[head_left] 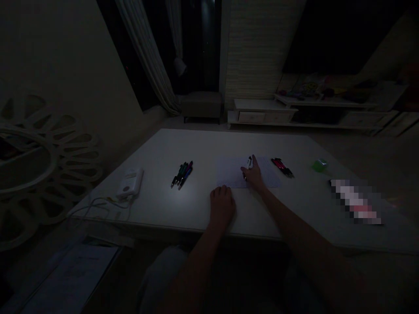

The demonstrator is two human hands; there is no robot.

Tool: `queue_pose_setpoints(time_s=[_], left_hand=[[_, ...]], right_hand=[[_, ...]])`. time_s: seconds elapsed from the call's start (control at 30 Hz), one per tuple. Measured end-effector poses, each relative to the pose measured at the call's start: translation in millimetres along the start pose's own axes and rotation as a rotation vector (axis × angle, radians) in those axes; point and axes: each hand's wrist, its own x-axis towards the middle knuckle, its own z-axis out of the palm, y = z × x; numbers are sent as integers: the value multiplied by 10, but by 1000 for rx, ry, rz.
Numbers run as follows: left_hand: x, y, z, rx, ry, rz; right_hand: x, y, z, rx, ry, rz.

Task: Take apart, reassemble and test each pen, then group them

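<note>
My right hand (254,175) has a white and black pen (249,163) between thumb and fingers, with the index finger stretched out, over a sheet of paper (229,171) lying flat on the white table. The sheet looks covered in faint lines or writing, too dim to read. Palm down, my left hand (222,204) rests on the tabletop just below the sheet's near left corner, holding nothing. To the left lies a loose bunch of green, purple and blue pens (182,174). Several red and black pens (282,167) lie together right of the paper.
A green see-through box (320,165) stands toward the table's right side, near a blurred-out flat object (355,202). On the left, a white device (130,182) trails cables over the table's edge (157,226). Papers (75,274) lie lower left.
</note>
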Motion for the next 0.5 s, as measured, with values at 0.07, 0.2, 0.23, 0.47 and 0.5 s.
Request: queue_pose_setpoints(time_s=[0.07, 0.2, 0.23, 0.47, 0.5], left_hand=[[0, 0, -9, 0, 1, -3], [2, -5, -8, 8, 9, 12], [3, -8, -2, 16, 19, 11], [12, -51, 59, 58, 45, 14], [12, -56, 62, 61, 47, 14]], right_hand=[[49, -11, -169, -61, -83, -30], [269, 113, -587, -151, -67, -88], [344, 167, -715, -176, -20, -99], [742, 567, -1648, -788, 218, 17], [758, 612, -1731, -806, 222, 32]])
